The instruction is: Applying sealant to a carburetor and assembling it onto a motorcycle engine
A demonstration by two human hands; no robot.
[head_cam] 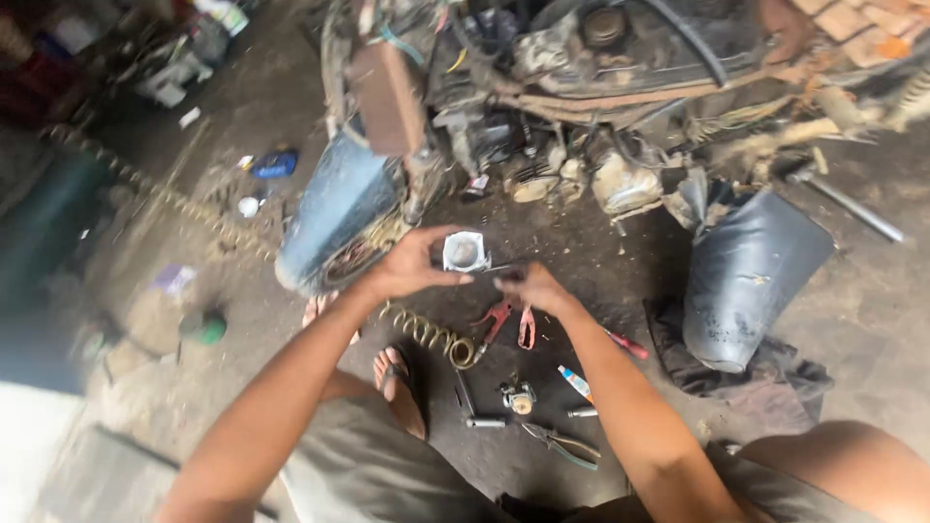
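My left hand [412, 266] holds a small silver piston [465, 251], open end up, at arm's length over the dirt floor. My right hand [536, 287] is closed on a thin dark tool whose tip touches the piston's right side. Both hands hover in front of a stripped motorcycle engine [542, 116]. My sandalled foot [399, 385] rests on the ground below them.
On the floor lie red-handled pliers [506, 322], a coiled spring [431, 336], grey pliers [564, 446], a socket bar [484, 422], a small tube [574, 382] and a small carburettor-like part [519, 397]. A black mudguard [746, 281] on a rag lies right. A blue mudguard [334, 208] stands left.
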